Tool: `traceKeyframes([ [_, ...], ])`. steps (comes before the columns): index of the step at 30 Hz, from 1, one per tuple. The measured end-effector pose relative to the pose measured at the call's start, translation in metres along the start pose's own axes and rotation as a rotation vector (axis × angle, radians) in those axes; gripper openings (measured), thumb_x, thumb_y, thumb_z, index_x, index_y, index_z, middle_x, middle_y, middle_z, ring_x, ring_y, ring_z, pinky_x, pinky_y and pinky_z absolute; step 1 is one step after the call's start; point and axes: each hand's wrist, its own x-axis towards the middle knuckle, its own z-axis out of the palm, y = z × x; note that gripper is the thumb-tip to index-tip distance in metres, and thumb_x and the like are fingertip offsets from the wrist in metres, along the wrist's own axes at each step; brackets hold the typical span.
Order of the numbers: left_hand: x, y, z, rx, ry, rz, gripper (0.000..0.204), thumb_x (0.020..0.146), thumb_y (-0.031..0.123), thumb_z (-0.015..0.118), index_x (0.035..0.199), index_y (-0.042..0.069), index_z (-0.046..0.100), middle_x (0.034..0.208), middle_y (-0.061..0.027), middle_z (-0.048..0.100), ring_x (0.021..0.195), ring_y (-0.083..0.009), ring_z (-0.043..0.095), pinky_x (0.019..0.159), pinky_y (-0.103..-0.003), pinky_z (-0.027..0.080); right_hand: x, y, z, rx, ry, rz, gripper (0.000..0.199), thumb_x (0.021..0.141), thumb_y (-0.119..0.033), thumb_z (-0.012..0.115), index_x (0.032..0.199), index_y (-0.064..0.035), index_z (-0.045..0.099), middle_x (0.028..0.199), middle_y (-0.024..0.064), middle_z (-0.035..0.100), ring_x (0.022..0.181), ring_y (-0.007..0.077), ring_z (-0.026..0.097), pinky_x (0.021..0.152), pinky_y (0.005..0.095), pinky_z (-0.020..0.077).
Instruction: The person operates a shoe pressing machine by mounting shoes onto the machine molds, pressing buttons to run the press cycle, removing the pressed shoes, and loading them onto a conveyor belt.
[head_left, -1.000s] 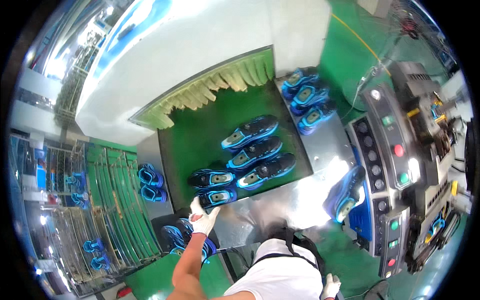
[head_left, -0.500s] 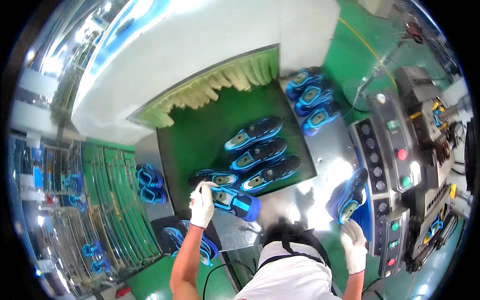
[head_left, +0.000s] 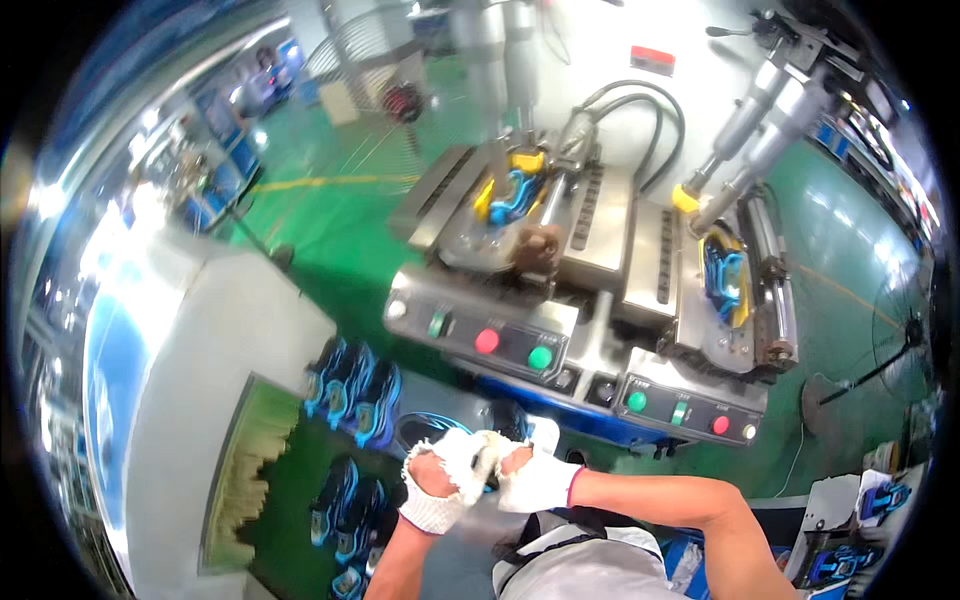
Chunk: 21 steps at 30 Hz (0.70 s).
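Both of my hands, in white knit gloves, meet in front of my body at the bottom centre. My left hand (head_left: pixel 441 482) is closed over a black and blue shoe (head_left: pixel 428 428), whose blue-edged part shows just beyond the glove. Against it, my right hand (head_left: pixel 537 480) is closed too, its fingers at the same place, where a dark bit shows between the gloves. Most of that shoe is hidden by the hands. Just past the right fingers is another dark shoe (head_left: pixel 508 418), partly covered.
Ahead stands a two-station press machine with a left control panel (head_left: pixel 480 330) and a right control panel (head_left: pixel 690 400). Several shoes (head_left: pixel 350 392) line the metal table's left side; more shoes (head_left: pixel 345 510) lie on the green conveyor belt (head_left: pixel 290 490) by a white machine housing (head_left: pixel 210 330). A floor fan (head_left: pixel 900 350) stands right.
My view has swung right, from the conveyor to the press machine. My hands, apart before at separate shoes, have come together in front of me.
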Motion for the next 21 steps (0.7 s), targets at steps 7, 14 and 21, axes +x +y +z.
traceKeyframes([
  [7,0.161,0.08,-0.016,-0.375,0.043,0.338,0.042,0.087,0.012,0.077,0.125,0.001,0.065,0.107,-0.0176,0.07,0.1,-0.0321,0.069,0.09,-0.044,0.055,-0.085,0.061,-0.105,0.684,0.227,0.416,0.048,0.081,-0.031,0.083,0.121,-0.0082,0.07,0.111,0.0161,0.071,0.099,0.0264,0.067,0.091,0.0366,0.0533],
  [14,0.255,-0.045,0.038,-0.141,0.232,-0.181,0.041,0.092,0.023,0.074,0.125,0.001,0.065,0.124,-0.0202,0.066,0.116,-0.0345,0.064,0.102,-0.045,0.049,-0.166,0.112,-0.117,1.173,0.84,0.341,0.057,0.078,-0.003,0.071,0.133,0.0027,0.058,0.105,0.0078,0.07,0.082,0.0146,0.067,0.073,0.0303,0.0572],
  [21,0.365,-0.121,0.16,0.003,-0.02,-0.234,0.075,0.089,0.043,0.073,0.144,-0.002,0.049,0.141,-0.0258,0.056,0.128,-0.0422,0.057,0.11,-0.045,0.044,-0.173,0.141,-0.093,1.43,1.139,0.69,0.024,0.086,0.001,0.07,0.104,-0.0107,0.06,0.091,0.0003,0.064,0.076,0.0112,0.06,0.066,0.0289,0.0506],
])
